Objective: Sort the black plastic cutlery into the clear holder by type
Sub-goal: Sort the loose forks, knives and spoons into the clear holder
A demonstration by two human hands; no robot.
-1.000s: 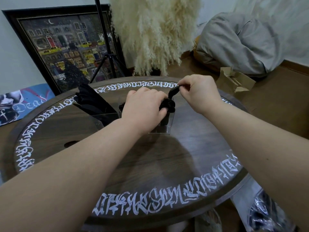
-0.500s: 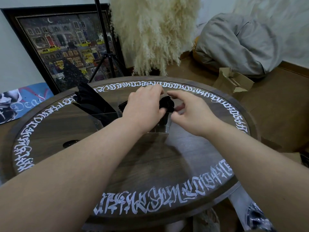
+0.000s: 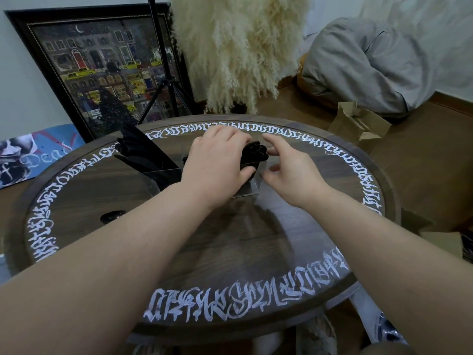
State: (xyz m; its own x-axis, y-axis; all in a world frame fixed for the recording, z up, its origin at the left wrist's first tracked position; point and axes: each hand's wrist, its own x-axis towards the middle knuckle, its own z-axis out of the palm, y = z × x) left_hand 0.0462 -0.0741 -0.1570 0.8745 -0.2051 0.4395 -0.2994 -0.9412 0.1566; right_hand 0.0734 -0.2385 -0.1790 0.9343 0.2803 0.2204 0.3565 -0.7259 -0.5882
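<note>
A clear holder point(image 3: 163, 178) stands on the far middle of the round wooden table point(image 3: 230, 242). Black knives point(image 3: 143, 152) fan out of its left compartment. A bunch of black rounded cutlery ends point(image 3: 256, 150) sticks up from its right compartment. My left hand point(image 3: 217, 162) lies over the holder's middle, fingers curled over the top and thumb on the front wall, hiding what is beneath. My right hand point(image 3: 289, 172) hovers with spread fingers just right of the holder and holds nothing.
A small black oval thing point(image 3: 112, 216) lies on the table's left part. Behind the table stand a framed picture point(image 3: 107, 70), a tripod point(image 3: 163, 80) and pale pampas grass point(image 3: 238, 52). A cardboard box point(image 3: 358, 124) sits on the floor at right.
My right hand pinched a black piece above the right compartment a second ago; it has let go, come down and opened beside the holder. The left hand has stayed on the holder.
</note>
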